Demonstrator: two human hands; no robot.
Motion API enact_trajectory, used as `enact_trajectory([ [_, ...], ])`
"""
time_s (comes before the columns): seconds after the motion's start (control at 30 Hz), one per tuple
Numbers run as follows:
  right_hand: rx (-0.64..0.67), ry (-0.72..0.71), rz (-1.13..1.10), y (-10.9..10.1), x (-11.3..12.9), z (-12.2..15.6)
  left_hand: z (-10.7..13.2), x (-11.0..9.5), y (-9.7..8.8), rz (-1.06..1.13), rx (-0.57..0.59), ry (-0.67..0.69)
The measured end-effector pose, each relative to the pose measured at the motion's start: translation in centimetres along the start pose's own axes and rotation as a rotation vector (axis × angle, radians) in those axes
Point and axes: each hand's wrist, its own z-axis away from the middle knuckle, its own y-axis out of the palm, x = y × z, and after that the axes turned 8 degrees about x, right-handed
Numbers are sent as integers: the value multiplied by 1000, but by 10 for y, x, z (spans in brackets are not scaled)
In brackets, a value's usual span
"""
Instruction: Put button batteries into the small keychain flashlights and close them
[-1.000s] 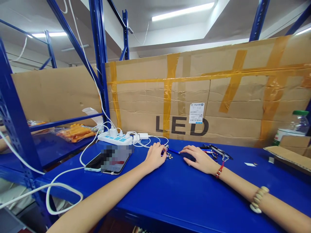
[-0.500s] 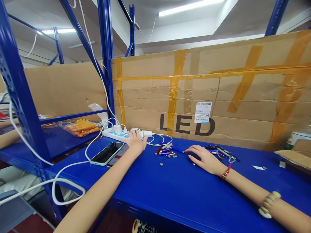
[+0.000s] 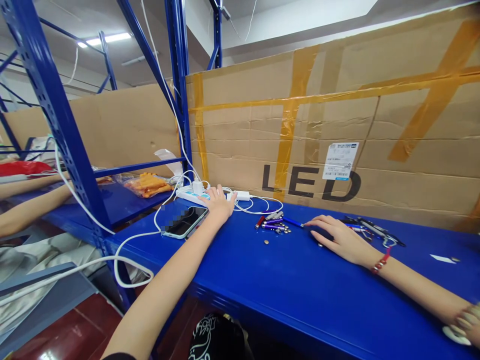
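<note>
My left hand [image 3: 218,203] lies flat with fingers spread beside the white power strip [image 3: 189,194], close to the white charger [image 3: 242,195] and its cables. A phone [image 3: 184,222] rests just left of that wrist. My right hand [image 3: 339,237] rests palm down on the blue table [image 3: 292,295], fingers apart, its fingertips close to a blue pen-shaped light [image 3: 293,223]. Between my hands lies a small heap of little pen lights [image 3: 272,222] and loose button cells [image 3: 266,242]. Neither hand holds anything.
A large taped cardboard box marked LED [image 3: 337,135] stands along the back of the table. More pen lights and clips [image 3: 369,231] lie behind my right hand. A blue rack upright [image 3: 63,125] stands left, with another person's arms [image 3: 26,207] and an orange packet [image 3: 148,184] beyond it.
My left hand left the heap of pen lights and moved left to the power strip. My right hand stayed put. The view swung left and down.
</note>
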Motion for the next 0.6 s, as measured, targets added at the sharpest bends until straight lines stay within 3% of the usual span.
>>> enact_trajectory([
  [0.1, -4, -1, 0, 0, 0, 0, 12, -14, 2, 29, -97, 150],
  [0.27, -1, 0, -7, 1, -1, 0, 39, -37, -2, 189, -102, 453],
  [0.47, -6, -6, -23, 2, -1, -2, 75, -55, -2, 354, 10, 887],
  [0.6, -19, -11, -15, 5, -6, -2, 87, -58, 5, 353, 114, 1022],
])
